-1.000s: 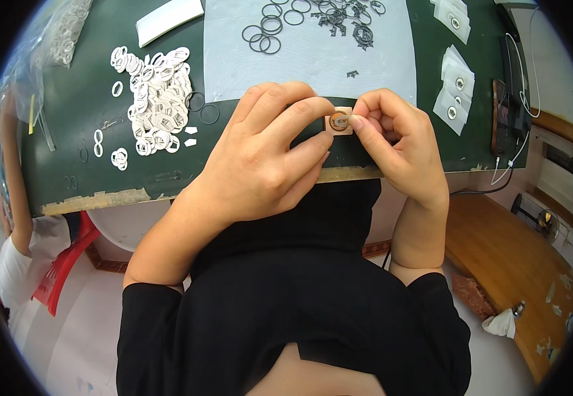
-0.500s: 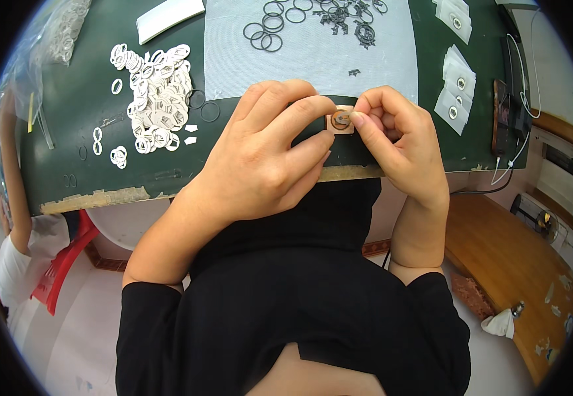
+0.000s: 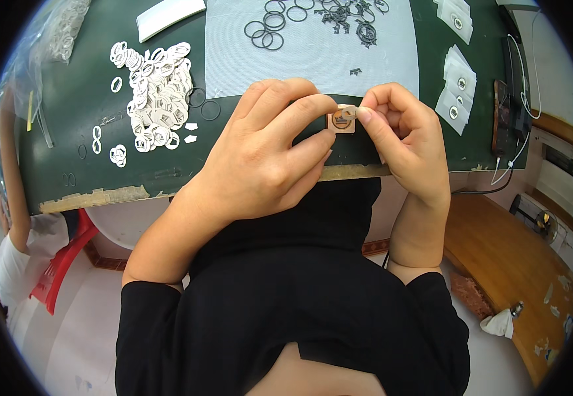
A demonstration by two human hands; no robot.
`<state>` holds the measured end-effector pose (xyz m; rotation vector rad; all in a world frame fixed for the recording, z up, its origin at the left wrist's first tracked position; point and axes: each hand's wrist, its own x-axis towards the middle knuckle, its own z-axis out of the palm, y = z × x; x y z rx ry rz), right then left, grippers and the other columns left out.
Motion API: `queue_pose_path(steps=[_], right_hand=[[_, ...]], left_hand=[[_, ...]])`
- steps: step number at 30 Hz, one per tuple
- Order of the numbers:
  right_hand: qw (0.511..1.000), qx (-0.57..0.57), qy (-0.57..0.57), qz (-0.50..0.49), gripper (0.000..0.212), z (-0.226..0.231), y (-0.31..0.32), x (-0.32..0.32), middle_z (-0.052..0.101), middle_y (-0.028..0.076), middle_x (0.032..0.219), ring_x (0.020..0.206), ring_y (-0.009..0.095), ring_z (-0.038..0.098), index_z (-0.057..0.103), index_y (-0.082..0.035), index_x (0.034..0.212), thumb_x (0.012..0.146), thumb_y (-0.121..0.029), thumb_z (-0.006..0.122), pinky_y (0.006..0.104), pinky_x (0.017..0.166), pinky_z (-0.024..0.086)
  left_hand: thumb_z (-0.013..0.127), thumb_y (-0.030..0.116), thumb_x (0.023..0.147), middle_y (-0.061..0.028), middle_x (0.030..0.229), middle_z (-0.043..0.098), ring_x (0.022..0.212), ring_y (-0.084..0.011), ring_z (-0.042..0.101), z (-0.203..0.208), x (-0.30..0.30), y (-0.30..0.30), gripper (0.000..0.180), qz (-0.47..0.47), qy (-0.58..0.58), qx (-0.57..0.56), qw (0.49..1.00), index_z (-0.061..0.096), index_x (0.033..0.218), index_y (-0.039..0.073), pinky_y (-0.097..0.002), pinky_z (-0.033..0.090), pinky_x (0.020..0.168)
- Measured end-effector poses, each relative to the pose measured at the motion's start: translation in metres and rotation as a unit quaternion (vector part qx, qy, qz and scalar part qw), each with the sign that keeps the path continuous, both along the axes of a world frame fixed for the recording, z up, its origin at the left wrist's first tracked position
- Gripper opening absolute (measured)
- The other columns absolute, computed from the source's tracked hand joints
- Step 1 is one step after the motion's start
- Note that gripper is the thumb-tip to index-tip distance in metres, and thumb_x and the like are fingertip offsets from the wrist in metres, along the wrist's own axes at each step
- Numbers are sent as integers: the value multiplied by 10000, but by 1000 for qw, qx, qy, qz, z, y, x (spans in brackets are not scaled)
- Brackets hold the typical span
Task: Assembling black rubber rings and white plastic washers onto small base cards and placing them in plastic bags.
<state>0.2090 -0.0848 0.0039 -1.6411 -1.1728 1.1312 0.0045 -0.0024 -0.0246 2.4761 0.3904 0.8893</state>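
A small square tan block with a round recess and dark marks inside it sits by the table's near edge. My left hand is closed on its left side, the forefinger at the top and the thumb lower down. Between thumb and forefinger, my right hand pinches a small pale flat piece over the block's upper right part. That piece looks thin and partly cut out; the fingertips hide its right end. The other fingers of this hand are curled in.
White cut-out ovals lie heaped on the green table at left. Black rings and small black cut pieces rest on a grey sheet. Clear packets and a phone are at right. Another person's arm is far left.
My right hand has shifted slightly right and up with the pale piece, uncovering more of the block's round recess. My left hand has stayed in place.
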Motion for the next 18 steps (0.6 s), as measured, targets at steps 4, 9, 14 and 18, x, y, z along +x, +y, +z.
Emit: queue_pose_path(steps=[4,9,14,18], right_hand=[[998,-42,32,-37,107,6,-4,-7,558,-59,710,600,-6,431,627,10,918,970,-77,660,196,506,304],[996,-68,14,-57,106,1,-5,-13,535,-58,666,583,3,400,643,16,921,956,-83,656,205,501,294],[996,-70,4,-56,123,2,-4,-16,535,-50,655,574,11,406,649,27,920,948,-93,661,220,494,303],[995,-79,-8,-52,124,3,-2,-16,534,-42,642,563,17,412,652,32,914,939,-89,663,229,488,309]], left_hand=[[784,11,653,-108,1137,665,1071,-310,613,-2,0,0,279,5,-5,-1,1000,723,924,29,-418,481,881],[782,7,650,-112,1144,665,1079,-316,609,-3,0,0,299,18,-9,8,1000,733,945,24,-419,484,898],[782,11,652,-112,1146,665,1086,-318,606,-1,-1,0,309,19,-5,11,1000,740,958,23,-420,485,904],[781,12,652,-114,1149,664,1087,-319,606,-2,0,0,322,20,-3,16,1000,744,971,22,-422,485,906]])
